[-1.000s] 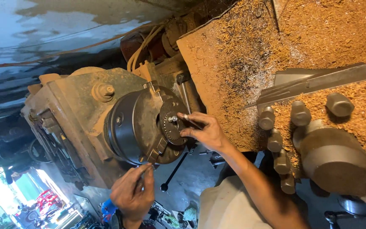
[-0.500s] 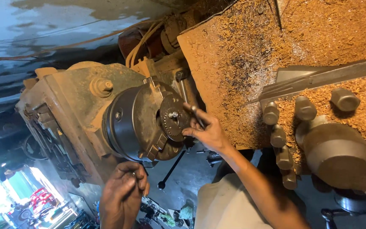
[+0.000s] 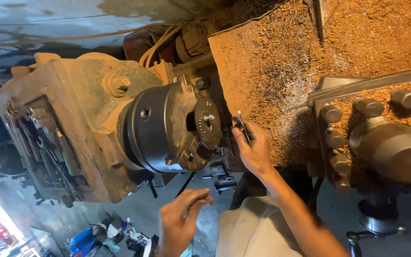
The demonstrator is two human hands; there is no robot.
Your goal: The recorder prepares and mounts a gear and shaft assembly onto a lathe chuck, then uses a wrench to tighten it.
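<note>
Two hands work at the chuck (image 3: 167,128): right hand (image 3: 253,150) pinching a slim tool (image 3: 243,126) should keep it square beside the face, left hand (image 3: 179,219) loosely curled and empty below

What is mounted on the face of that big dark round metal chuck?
A toothed round metal disc sits on the dark round chuck, fixed by a central bolt. The chuck's jaws behind it are mostly covered. The right hand holds a slim metal tool beside it.
</note>
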